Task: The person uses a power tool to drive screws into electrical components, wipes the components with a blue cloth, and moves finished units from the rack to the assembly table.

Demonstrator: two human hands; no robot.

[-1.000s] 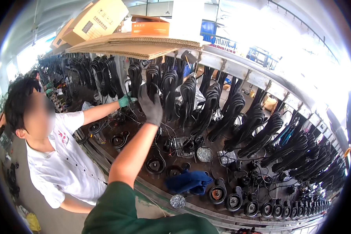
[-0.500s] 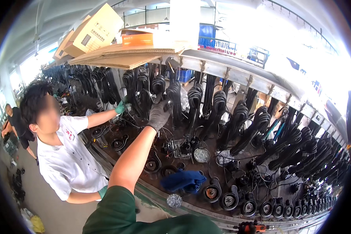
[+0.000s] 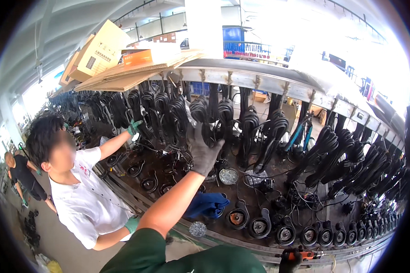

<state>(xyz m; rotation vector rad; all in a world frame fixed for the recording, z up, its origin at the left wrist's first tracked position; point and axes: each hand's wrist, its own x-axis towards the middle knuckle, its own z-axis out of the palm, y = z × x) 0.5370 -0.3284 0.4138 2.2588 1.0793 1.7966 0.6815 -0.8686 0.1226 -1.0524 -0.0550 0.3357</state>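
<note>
My left hand (image 3: 204, 151), in a grey glove, reaches up to a hanging coil of black cable (image 3: 199, 109). Its thumb stands well apart from the raised fingers; whether the fingertips touch the cable is hard to make out. At the lower edge, my right hand (image 3: 290, 260) in a dark glove is closed round an orange-and-black power screwdriver (image 3: 308, 255), its tip pointing right. Between the hands, a row of round black housings (image 3: 259, 227) with open centres lies along the bench's near edge. A dark blue cloth (image 3: 206, 205) lies under my left forearm.
On the left a co-worker (image 3: 84, 182) in a white shirt reaches toward the hanging cables. Another person (image 3: 27, 177) stands farther back. A metal rail (image 3: 269, 82) carries the coils, with cardboard boxes (image 3: 100, 52) above. Small metallic discs (image 3: 197, 229) rest near the bench edge.
My left hand has moved right along the coils and its fingers have spread. The view has shifted right, and my right hand with the screwdriver shows more fully.
</note>
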